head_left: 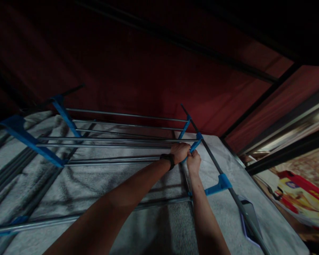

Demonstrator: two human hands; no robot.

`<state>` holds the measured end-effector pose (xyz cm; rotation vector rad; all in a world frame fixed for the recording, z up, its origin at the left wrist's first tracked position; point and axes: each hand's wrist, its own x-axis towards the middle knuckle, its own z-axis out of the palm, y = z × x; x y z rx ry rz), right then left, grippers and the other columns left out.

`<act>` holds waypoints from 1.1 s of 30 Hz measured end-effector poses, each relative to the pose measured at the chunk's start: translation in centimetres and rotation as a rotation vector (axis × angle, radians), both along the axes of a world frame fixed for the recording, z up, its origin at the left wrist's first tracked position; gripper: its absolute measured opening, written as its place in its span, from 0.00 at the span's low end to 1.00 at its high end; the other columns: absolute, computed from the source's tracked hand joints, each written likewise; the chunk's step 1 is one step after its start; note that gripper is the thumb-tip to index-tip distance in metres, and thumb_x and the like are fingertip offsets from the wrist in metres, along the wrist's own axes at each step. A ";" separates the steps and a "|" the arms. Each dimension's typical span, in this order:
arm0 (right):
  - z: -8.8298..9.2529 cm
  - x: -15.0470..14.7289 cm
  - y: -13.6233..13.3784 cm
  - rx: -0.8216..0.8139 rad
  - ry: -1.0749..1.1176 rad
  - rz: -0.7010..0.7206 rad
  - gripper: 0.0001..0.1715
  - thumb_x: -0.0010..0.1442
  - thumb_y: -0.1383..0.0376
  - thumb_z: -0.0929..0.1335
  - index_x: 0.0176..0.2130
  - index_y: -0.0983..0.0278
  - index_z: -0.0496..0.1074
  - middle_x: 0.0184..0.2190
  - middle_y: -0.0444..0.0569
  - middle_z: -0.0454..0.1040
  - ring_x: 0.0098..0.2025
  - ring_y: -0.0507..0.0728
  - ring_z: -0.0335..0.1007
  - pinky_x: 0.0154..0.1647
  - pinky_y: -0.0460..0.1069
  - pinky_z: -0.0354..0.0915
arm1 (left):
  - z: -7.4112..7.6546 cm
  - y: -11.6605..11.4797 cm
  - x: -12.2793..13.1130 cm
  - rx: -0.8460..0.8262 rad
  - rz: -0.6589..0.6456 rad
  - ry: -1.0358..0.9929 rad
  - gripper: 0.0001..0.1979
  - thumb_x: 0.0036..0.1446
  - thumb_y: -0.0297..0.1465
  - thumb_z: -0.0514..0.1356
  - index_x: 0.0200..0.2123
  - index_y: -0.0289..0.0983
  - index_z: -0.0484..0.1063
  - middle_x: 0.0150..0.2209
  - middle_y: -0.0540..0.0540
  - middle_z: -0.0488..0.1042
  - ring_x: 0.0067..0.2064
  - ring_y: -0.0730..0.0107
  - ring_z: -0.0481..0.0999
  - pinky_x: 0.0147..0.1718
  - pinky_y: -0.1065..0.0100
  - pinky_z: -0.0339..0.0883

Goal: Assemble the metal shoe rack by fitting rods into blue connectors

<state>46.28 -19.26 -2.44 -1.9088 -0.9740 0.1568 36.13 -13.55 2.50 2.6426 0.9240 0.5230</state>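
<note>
A rack frame of grey metal tubes (122, 140) and blue plastic brackets (42, 147) lies on a grey fleecy cloth. At its right side, both hands meet on one blue bracket (196, 142). My left hand (180, 152), with a black band on the wrist, is closed around the bracket where the tube ends come in. Just below and to the right, my right hand (193, 162) pinches the lower part of the same bracket. The fingers cover much of the joint, so how far the tubes sit in it is hidden. Another blue bracket (219, 185) sits lower on the right-hand upright tube.
Dark red fabric (149, 78) on black poles encloses the back. The grey cloth (218, 219) spreads under the frame. A dark flat device with a purple edge (251, 217) lies by the right upright. Beyond the cloth's right edge is a red and yellow package (302, 198).
</note>
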 end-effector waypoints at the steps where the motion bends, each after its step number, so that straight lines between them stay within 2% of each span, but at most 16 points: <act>1: 0.0 -0.1 0.0 -0.005 -0.005 -0.004 0.11 0.53 0.61 0.62 0.33 0.61 0.72 0.31 0.51 0.77 0.38 0.60 0.70 0.37 0.49 0.61 | 0.0 0.0 -0.1 0.004 0.001 -0.005 0.11 0.63 0.33 0.53 0.40 0.37 0.74 0.43 0.44 0.78 0.47 0.62 0.76 0.44 0.64 0.67; 7: 0.1 -0.7 0.0 -0.050 -0.083 -0.020 0.13 0.55 0.60 0.61 0.33 0.62 0.72 0.29 0.52 0.77 0.33 0.60 0.69 0.33 0.49 0.58 | -0.1 0.0 -0.3 0.022 0.015 -0.028 0.10 0.62 0.32 0.54 0.38 0.37 0.74 0.40 0.44 0.78 0.45 0.61 0.76 0.42 0.63 0.66; 18: 0.7 -1.3 0.0 -0.136 -0.155 -0.043 0.17 0.58 0.63 0.58 0.36 0.64 0.73 0.31 0.54 0.77 0.33 0.59 0.68 0.31 0.48 0.55 | -0.2 -0.2 -0.2 0.018 0.031 -0.005 0.10 0.62 0.33 0.53 0.38 0.37 0.73 0.40 0.43 0.78 0.46 0.60 0.76 0.44 0.63 0.66; 22: 0.6 -1.8 0.0 -0.168 -0.166 -0.064 0.18 0.59 0.63 0.58 0.38 0.65 0.73 0.32 0.54 0.78 0.33 0.59 0.69 0.31 0.48 0.54 | -0.5 0.0 -0.1 0.033 0.046 0.003 0.11 0.62 0.33 0.53 0.42 0.37 0.72 0.42 0.43 0.78 0.46 0.59 0.76 0.44 0.62 0.67; 27: 0.7 -2.8 -0.1 -0.201 -0.171 -0.109 0.19 0.61 0.64 0.57 0.40 0.66 0.73 0.33 0.57 0.78 0.34 0.60 0.71 0.32 0.48 0.55 | -1.3 0.2 -0.2 0.083 0.046 -0.020 0.15 0.62 0.33 0.53 0.51 0.36 0.69 0.43 0.42 0.78 0.46 0.59 0.77 0.43 0.61 0.67; 33: 0.7 -3.6 0.0 -0.205 -0.164 -0.144 0.20 0.61 0.62 0.57 0.42 0.67 0.73 0.32 0.58 0.78 0.32 0.61 0.71 0.31 0.49 0.55 | -1.8 0.4 0.0 0.110 0.054 -0.037 0.18 0.60 0.33 0.55 0.53 0.35 0.67 0.40 0.39 0.78 0.44 0.56 0.78 0.40 0.60 0.68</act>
